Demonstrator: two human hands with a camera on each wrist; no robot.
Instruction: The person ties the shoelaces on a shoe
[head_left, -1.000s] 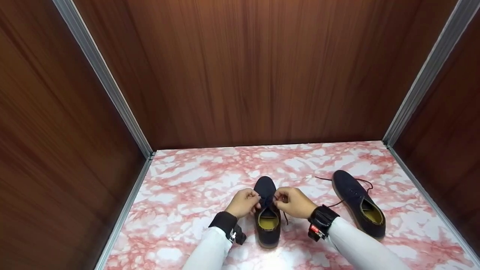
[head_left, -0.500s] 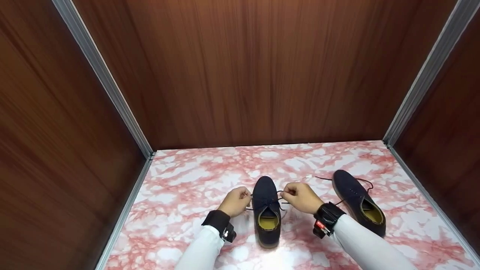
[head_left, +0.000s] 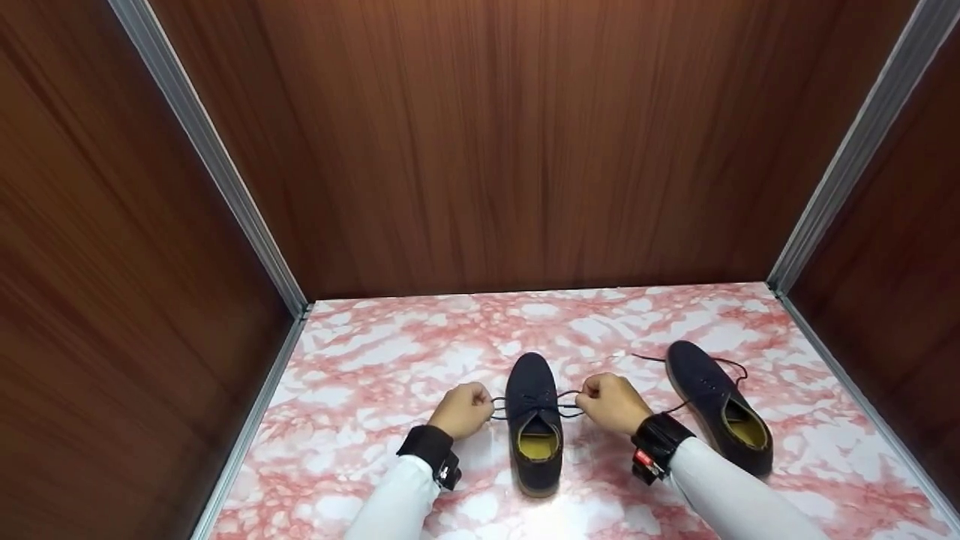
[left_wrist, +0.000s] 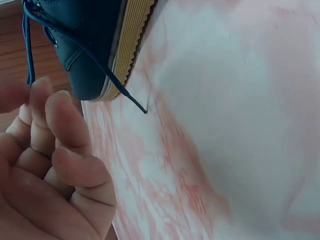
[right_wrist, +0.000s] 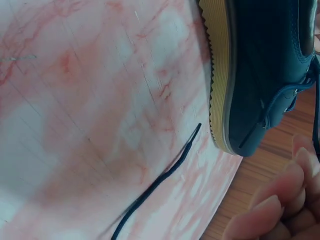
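A dark navy lace-up shoe (head_left: 531, 375) with a yellow insole stands in the middle of the head view, toe pointing away. To its left, my left hand (head_left: 463, 411) pinches a dark shoelace (left_wrist: 28, 55) between thumb and fingertips. A free lace end (left_wrist: 110, 75) hangs over the shoe's side (left_wrist: 87, 45) in the left wrist view. My right hand (head_left: 616, 403) pinches a shoelace (right_wrist: 317, 112) on the other side. Both laces stretch sideways from a crossing or knot on the shoe's front; its exact form is too small to tell.
A matching shoe (head_left: 697, 379) stands at the right, its laces loose on the red-and-white marbled surface (head_left: 390, 352). In the right wrist view a loose lace (right_wrist: 160, 180) lies on that surface. Brown wood-grain panels (head_left: 480, 150) close off the back and sides.
Both hands have moved apart from over the shoe's front to either side, drawing the laces outward. The two shoes have stayed in place.
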